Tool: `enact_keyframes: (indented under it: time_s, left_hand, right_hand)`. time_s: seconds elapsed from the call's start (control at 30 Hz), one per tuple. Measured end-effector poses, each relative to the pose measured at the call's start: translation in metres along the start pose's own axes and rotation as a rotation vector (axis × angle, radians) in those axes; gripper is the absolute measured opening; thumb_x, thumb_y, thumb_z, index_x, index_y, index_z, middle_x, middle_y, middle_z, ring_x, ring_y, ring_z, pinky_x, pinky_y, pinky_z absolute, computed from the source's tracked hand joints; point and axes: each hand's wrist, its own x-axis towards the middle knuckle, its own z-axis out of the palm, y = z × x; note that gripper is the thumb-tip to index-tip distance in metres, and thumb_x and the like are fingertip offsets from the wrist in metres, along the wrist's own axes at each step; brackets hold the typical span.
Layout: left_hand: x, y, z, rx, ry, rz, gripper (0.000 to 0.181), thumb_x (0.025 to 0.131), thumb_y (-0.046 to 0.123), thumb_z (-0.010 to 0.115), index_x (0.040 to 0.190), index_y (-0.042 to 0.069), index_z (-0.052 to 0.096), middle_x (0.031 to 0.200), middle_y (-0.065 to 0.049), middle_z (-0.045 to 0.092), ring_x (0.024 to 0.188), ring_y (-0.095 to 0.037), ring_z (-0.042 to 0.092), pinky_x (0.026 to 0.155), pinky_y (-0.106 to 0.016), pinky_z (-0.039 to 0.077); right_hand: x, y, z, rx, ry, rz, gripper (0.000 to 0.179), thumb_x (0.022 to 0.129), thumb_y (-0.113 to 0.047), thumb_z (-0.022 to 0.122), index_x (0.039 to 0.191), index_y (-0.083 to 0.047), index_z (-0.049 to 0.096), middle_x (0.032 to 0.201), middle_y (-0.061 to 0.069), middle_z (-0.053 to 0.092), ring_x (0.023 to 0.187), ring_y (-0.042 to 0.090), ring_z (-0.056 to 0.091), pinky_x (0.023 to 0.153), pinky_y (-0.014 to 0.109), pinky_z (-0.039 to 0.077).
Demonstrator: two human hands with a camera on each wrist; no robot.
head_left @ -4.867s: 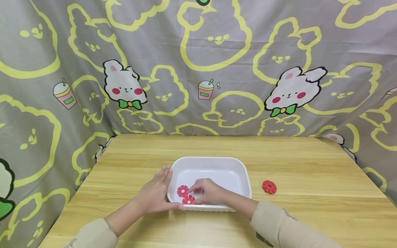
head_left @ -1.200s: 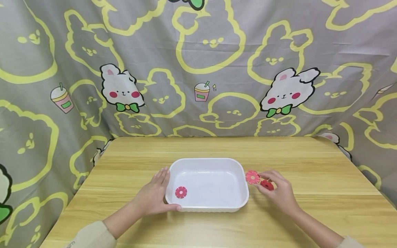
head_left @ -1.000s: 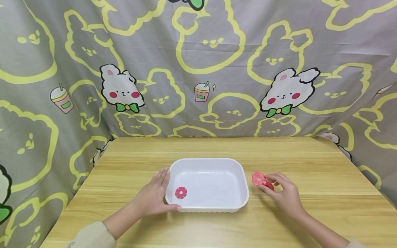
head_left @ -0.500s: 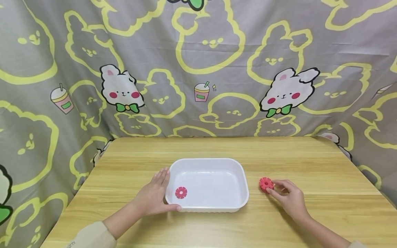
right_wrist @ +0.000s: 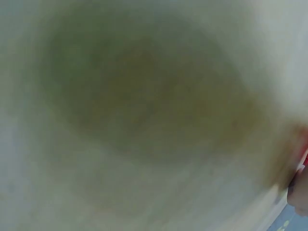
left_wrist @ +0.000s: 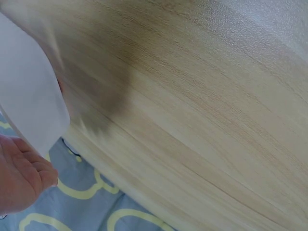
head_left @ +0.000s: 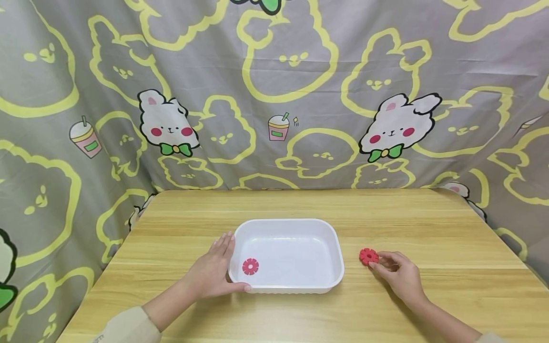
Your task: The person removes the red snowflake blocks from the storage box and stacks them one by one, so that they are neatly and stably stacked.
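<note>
In the head view, a white plastic tub (head_left: 296,287) stands on the table, with one red snowflake disc (head_left: 250,267) lying flat near its front left corner. My left hand (head_left: 214,271) rests against the tub's left side, fingers extended along the wall and thumb over the front rim. To the right of the tub, red snowflake discs (head_left: 369,257) lie stacked. The thumb and fingers of my right hand (head_left: 401,278) pinch the right edge of the top one. Only part of the red disc (right_wrist: 304,144) shows at the edge of the right wrist view, which is blurred.
The wooden table (head_left: 296,202) carries the tub at its middle. A grey curtain (head_left: 300,157) with yellow outlines and rabbit prints hangs behind it and along both sides.
My right hand has left the tub, where more discs lay before, and has brought a red snowflake disc rightward onto the one beside the tub. My left hand has kept its place.
</note>
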Motion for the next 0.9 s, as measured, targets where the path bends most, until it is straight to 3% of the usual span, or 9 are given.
enact_keyframes:
  time_s: [0.23, 0.6, 0.8, 0.9]
  left_hand:
    - [-0.001, 0.001, -0.001, -0.009, -0.008, -0.007, 0.116, 0.070, 0.080, 0.049, 0.134, -0.016, 0.035, 0.140, -0.033, 0.037, 0.132, -0.041, 0.037, 0.107, -0.047, 0.036]
    - [-0.001, 0.000, 0.000, -0.018, -0.022, -0.013, 0.117, 0.070, 0.080, 0.049, 0.135, -0.016, 0.034, 0.141, -0.033, 0.036, 0.133, -0.041, 0.035, 0.108, -0.047, 0.035]
    - [-0.001, -0.001, 0.001, -0.021, -0.016, -0.008, 0.117, 0.070, 0.080, 0.049, 0.134, -0.016, 0.034, 0.141, -0.033, 0.035, 0.133, -0.041, 0.035, 0.108, -0.048, 0.035]
    - [-0.001, -0.001, 0.000, -0.023, -0.012, -0.003, 0.116, 0.070, 0.080, 0.049, 0.134, -0.017, 0.034, 0.141, -0.033, 0.035, 0.133, -0.041, 0.035, 0.108, -0.048, 0.034]
  right_hand:
    - [0.000, 0.001, 0.000, -0.026, -0.001, 0.028, 0.023, 0.070, -0.001, 0.077, 0.091, 0.003, 0.069, 0.073, -0.001, 0.061, 0.064, -0.012, 0.049, 0.056, 0.006, 0.046]
    - [0.000, -0.001, 0.000, -0.016, -0.001, 0.016, 0.025, 0.069, -0.001, 0.077, 0.092, 0.005, 0.069, 0.074, 0.008, 0.063, 0.064, -0.012, 0.049, 0.056, 0.006, 0.046]
    - [0.009, -0.013, -0.007, -0.007, 0.080, -0.030, 0.027, 0.068, 0.003, 0.076, 0.093, 0.006, 0.068, 0.076, 0.012, 0.061, 0.068, -0.013, 0.048, 0.059, 0.002, 0.045]
    - [0.018, -0.024, -0.009, 0.031, 0.105, -0.059, 0.027, 0.068, 0.003, 0.076, 0.095, 0.006, 0.068, 0.077, 0.006, 0.061, 0.068, -0.013, 0.048, 0.061, 0.003, 0.045]
